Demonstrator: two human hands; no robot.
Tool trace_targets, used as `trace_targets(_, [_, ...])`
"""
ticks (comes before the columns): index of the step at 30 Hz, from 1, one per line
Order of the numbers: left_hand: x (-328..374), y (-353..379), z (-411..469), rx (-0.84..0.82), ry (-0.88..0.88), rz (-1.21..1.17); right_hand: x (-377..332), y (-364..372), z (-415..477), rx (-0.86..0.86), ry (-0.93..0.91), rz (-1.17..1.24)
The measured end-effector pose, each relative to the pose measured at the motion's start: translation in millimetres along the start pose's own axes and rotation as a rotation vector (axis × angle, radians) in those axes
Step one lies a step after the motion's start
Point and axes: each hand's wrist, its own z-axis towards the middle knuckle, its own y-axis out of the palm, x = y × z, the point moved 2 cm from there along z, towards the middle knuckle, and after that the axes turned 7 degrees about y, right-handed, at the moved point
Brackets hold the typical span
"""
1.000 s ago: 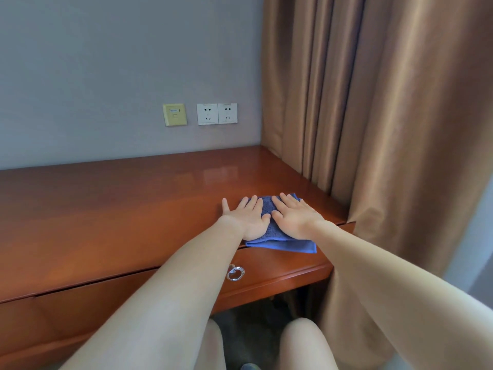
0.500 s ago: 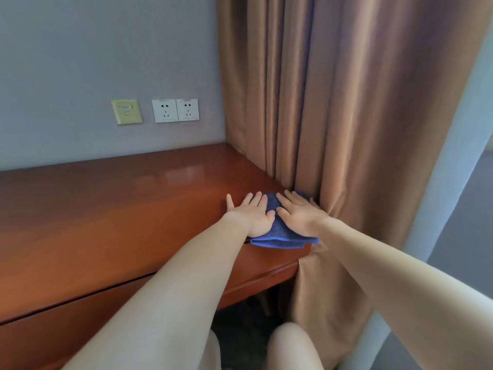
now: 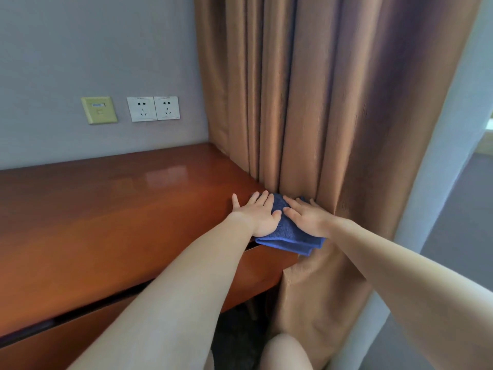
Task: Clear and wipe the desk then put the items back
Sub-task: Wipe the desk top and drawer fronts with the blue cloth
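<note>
A folded blue cloth (image 3: 288,235) lies at the right front corner of the glossy reddish-brown desk (image 3: 106,214), its edge hanging slightly over the front. My left hand (image 3: 258,213) presses flat on the cloth's left part, fingers straight, with some fingers reaching onto the bare wood. My right hand (image 3: 306,218) presses flat on its right part, fingers straight and pointing toward the curtain. Both hands lie side by side, almost touching. No other items show on the desk.
A tan curtain (image 3: 333,129) hangs against the desk's right end, touching the cloth. On the grey wall sit a yellow-green plate (image 3: 99,110) and two white sockets (image 3: 153,108). A drawer front (image 3: 261,268) runs under the top. My knee (image 3: 285,351) shows below.
Both hands slid the cloth rightward along the desk's front edge, from short of the curtain to right up against it. The view turned to the right with them.
</note>
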Motion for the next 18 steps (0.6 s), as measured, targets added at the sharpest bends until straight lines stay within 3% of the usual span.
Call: trace_targets(18, [11.7,3.1,-10.6,0.008,0.013,-0.002,9.1,-1.4,-15.9,-0.025,0.099,-0.05])
